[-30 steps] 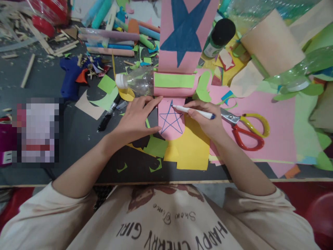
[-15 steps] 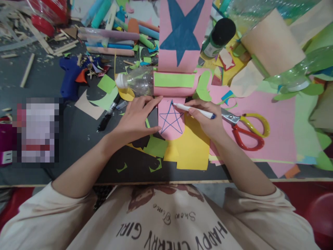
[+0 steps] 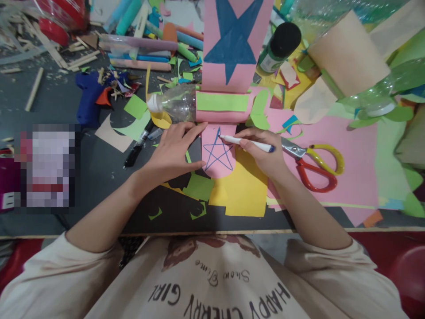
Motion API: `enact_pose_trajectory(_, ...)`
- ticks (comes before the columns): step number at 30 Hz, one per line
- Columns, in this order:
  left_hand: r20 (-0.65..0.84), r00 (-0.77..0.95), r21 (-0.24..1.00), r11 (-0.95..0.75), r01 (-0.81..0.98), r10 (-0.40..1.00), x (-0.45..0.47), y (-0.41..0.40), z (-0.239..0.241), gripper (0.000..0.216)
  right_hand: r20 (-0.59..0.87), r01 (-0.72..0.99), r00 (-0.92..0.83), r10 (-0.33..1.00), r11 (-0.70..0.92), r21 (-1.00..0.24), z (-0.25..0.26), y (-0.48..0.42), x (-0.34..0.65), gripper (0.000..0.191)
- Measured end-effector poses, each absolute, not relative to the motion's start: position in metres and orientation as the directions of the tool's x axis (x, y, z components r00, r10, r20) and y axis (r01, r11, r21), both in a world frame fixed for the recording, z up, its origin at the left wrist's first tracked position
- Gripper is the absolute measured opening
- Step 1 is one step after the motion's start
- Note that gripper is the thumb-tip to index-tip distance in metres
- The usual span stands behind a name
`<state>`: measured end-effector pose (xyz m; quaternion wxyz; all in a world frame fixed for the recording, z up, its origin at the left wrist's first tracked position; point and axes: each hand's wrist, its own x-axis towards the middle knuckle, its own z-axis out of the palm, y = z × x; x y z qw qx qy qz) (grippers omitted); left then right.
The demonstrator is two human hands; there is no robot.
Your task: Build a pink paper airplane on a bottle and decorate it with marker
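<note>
A small pink paper piece (image 3: 218,153) with a blue star outline lies on yellow paper (image 3: 245,190) at the table's middle. My left hand (image 3: 174,150) rests flat with fingers stretched, pressing the pink piece's left edge. My right hand (image 3: 265,153) grips a white marker (image 3: 247,142) with a blue end. Its tip touches the star's upper right, near the top point. Above them stands a tall pink sheet with a filled blue star (image 3: 234,42) and a green strip (image 3: 222,102).
Red-and-yellow scissors (image 3: 314,164) lie right of my right hand on a big pink sheet (image 3: 348,168). A clear plastic bottle (image 3: 172,104), a black marker (image 3: 137,146), a blue glue gun (image 3: 86,97), a green black-capped bottle (image 3: 277,48) and paper scraps crowd the table.
The marker tip has shifted a little along the star's upper right line. My left hand has stayed put.
</note>
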<state>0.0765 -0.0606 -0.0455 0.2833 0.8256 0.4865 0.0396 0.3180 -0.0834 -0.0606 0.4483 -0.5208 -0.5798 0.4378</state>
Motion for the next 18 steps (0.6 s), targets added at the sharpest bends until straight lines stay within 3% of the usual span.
enact_pose_trajectory(18, -0.175, 0.529, 0.512, -0.382, 0.77, 0.831, 0.0753, -0.0618, -0.0465, 0.086, 0.058, 0.23, -0.16, 0.985, 0.095, -0.969, -0.0584, -0.0838, 0.3203, 0.009)
